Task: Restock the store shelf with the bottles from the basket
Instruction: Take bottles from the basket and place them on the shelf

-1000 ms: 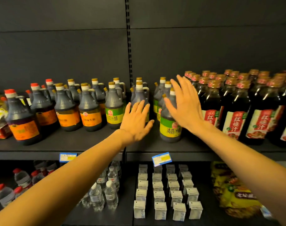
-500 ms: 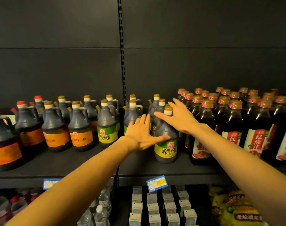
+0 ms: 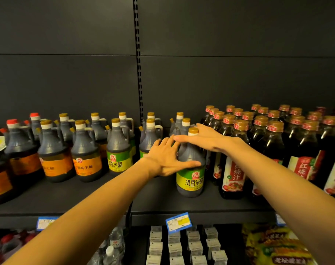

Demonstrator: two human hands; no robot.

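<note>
Dark plastic vinegar jug with a gold cap and green-and-yellow label (image 3: 190, 169) stands upright near the front of the black metal store shelf (image 3: 163, 203), ahead of its own kind and just beside the tall red-labelled sauce bottles (image 3: 237, 163) on its right. Both hands are on it. Left hand (image 3: 165, 159) lies against the jug's left flank, fingers spread and nearly straight, thumb stretched across the front just above the label; it presses more than grasps. Right hand (image 3: 205, 139) comes over from the right, fingers extended flat across the shoulder and neck, fingertips close to the cap, none curled round the jug.

My reading is that this is the settling step: the jug is already on the shelf and is being squared up or nudged back into its row. Next it likely needs a gentle push rearward toward the other green-labelled jugs (image 3: 151, 134), kept upright, label facing out, then both hands freed to fetch another. No basket shows in this view.

Behind stand the matching jugs, so room to slide back is limited. To the left are orange-labelled dark jugs (image 3: 86, 157), some red-capped. On the lower shelf sit small white cartons (image 3: 174, 247), clear water bottles (image 3: 113, 243) and a yellow packet (image 3: 273, 245); a blue price tag (image 3: 178, 221) hangs on the shelf edge
</note>
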